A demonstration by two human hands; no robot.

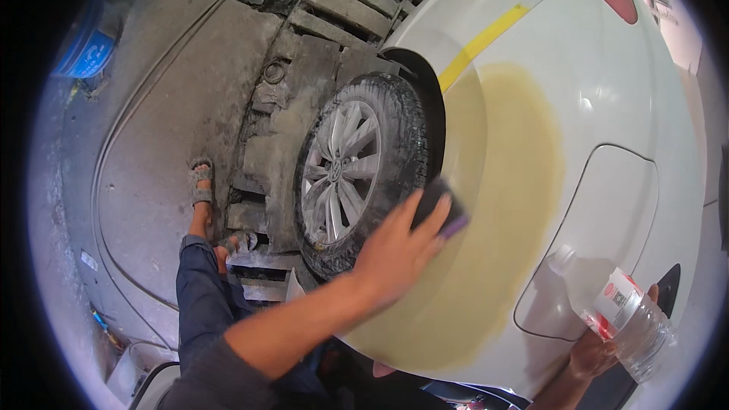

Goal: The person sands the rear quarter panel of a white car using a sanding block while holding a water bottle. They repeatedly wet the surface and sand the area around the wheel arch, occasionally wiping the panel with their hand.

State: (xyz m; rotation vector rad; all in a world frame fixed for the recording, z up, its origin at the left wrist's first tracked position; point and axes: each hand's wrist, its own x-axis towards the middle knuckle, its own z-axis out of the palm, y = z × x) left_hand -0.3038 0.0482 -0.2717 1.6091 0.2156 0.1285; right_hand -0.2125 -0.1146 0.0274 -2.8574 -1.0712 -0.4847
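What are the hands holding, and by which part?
The left hand holds a dark block with a purple edge, fingers laid over its top; the right hand holds a clear plastic bottle around its body.

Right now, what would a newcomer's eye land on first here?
Probably the large yellowish patch on the white car's rear fender, right of centre, with a yellow tape strip above it. Next, the silver multi-spoke wheel near the middle, where the left hand holds a dark, purple-edged block by the arch. At lower right, the right hand holds a tilted, clear plastic bottle.
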